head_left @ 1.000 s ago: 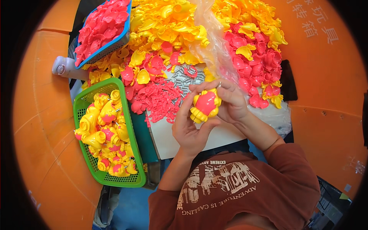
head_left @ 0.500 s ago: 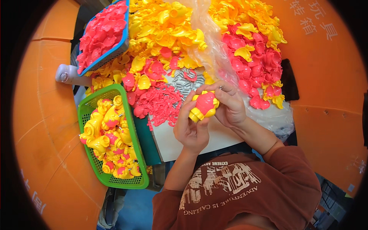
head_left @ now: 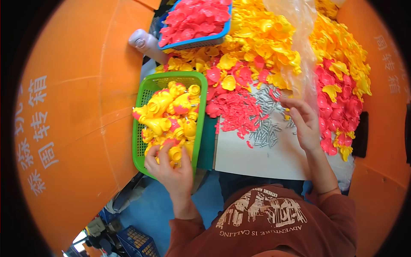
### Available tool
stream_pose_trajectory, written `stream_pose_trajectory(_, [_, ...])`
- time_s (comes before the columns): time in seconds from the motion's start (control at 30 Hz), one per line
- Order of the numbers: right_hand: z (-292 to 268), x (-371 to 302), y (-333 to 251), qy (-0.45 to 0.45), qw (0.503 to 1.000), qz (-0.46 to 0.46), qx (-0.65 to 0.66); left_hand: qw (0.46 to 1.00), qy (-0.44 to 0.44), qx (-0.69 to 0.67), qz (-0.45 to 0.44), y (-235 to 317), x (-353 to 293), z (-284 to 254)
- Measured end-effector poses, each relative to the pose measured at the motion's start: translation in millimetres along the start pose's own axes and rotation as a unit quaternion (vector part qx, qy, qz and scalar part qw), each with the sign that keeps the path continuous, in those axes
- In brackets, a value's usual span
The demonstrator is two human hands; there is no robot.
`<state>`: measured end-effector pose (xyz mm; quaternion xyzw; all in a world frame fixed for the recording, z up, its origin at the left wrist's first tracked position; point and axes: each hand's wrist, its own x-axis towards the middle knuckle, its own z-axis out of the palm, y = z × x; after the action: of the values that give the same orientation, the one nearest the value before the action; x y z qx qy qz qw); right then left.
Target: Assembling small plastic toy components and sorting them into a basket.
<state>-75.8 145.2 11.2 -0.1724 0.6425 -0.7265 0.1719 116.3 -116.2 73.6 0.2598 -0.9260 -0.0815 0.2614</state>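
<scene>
Over the green basket (head_left: 200,128), my left hand (head_left: 172,171) reaches in from the near side. Its thumb and fingers sit around a yellow-and-pink toy figure (head_left: 175,153), low among similar figures (head_left: 160,105) heaped in the basket. My right hand (head_left: 306,124) is raised above the white work surface, fingers apart with nothing visible in them. It is nearest to a scatter of small metal pins (head_left: 266,132) and the clear plastic sheet (head_left: 303,55). Small pink parts (head_left: 239,109) lie piled beside the pins.
A blue basket (head_left: 214,40) of pink shells stands at the back left, near a pale lilac bottle (head_left: 145,43). Yellow shells (head_left: 265,30) heap behind the pins. Pink shells (head_left: 329,109) pile up at the right, by a dark phone-like slab (head_left: 361,135). Orange panels (head_left: 98,85) flank the table.
My hands have parted from the toy figure they held together. The left went to the green basket with a figure; the right, now apart, is beside the pins. The view has shifted left.
</scene>
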Motion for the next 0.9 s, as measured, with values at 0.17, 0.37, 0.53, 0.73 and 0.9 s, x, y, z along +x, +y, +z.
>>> stream_pose_trajectory(0.17, [7.4, -6.9, 8.5, 0.016, 1.0, 0.003, -0.012, 0.998, -0.023, 0.053, 0.009, -34.7, 19.0, 4.4])
stream_pose_trajectory(0.37, [18.1, -17.5, 5.2, -0.025, 1.0, 0.005, 0.0, 0.964, -0.101, 0.191, 0.155, -22.6, 74.3, 23.2])
stream_pose_trajectory(0.53, [-0.8, -25.4, 11.3, 0.021, 0.999, 0.028, -0.003, 0.979, -0.181, -0.029, 0.091, -105.5, 127.4, 30.9])
stream_pose_trajectory(0.73, [-12.2, -30.8, 16.5, 0.033, 0.998, 0.058, 0.008, 0.964, -0.245, -0.1, 0.007, -137.3, 155.1, 31.7])
stream_pose_trajectory(0.9, [-14.2, -31.0, 15.2, 0.039, 0.998, 0.043, 0.022, 0.953, -0.279, 0.083, 0.083, -117.1, 112.0, 16.0])
